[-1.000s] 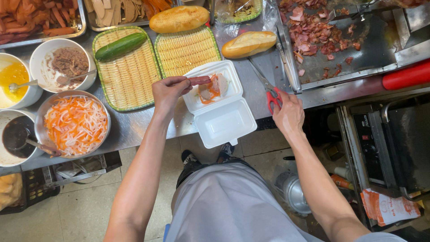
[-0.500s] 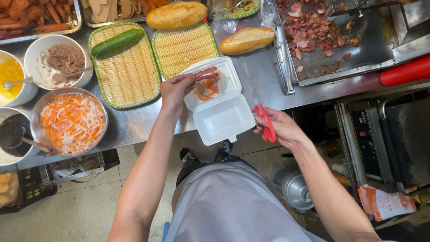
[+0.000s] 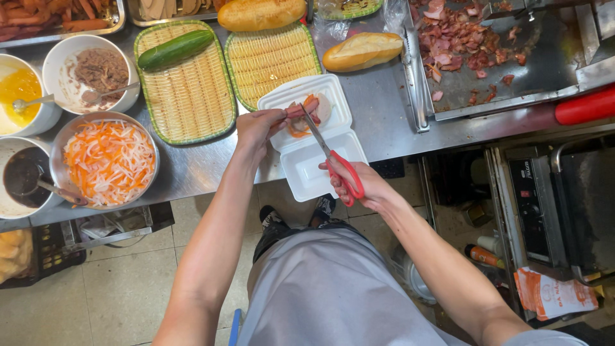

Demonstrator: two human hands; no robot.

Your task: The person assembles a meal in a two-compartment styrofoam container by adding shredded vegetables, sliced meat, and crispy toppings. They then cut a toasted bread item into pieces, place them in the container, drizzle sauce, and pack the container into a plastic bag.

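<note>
Steel counter (image 3: 384, 138) carries an open white foam box (image 3: 317, 144), where the left hand (image 3: 256, 126) pinches a meat strip (image 3: 298, 110) while the right hand (image 3: 355, 182) grips red-handled scissors (image 3: 330, 154), blades on it; cutting seems underway, needing a steady squeeze.

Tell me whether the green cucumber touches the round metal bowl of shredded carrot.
Apart. The head view shows the green cucumber lying on a woven tray, with tray and bare counter between it and the metal bowl.
</note>
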